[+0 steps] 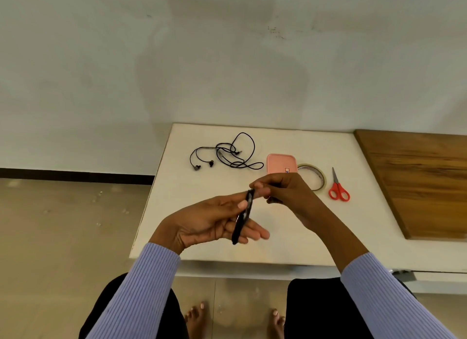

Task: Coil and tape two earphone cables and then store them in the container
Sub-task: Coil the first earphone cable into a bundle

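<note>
Over the near part of the white table (290,240) a person holds one coiled black earphone cable (243,217) up between both hands: the left hand (214,220) pinches the flattened loop between thumb and fingers, with the lower fingers spread under it, while the right hand (280,189) grips its top end in curled fingertips. The second earphone cable (227,153) lies loose and tangled near the far edge, well apart. The pink container (281,163), lid on, sits just behind the right hand, with the tape roll (314,174) beside it and the red scissors (338,188) to the right. My worry is that the coil may spring open if either grip slackens while reaching for tape.
</note>
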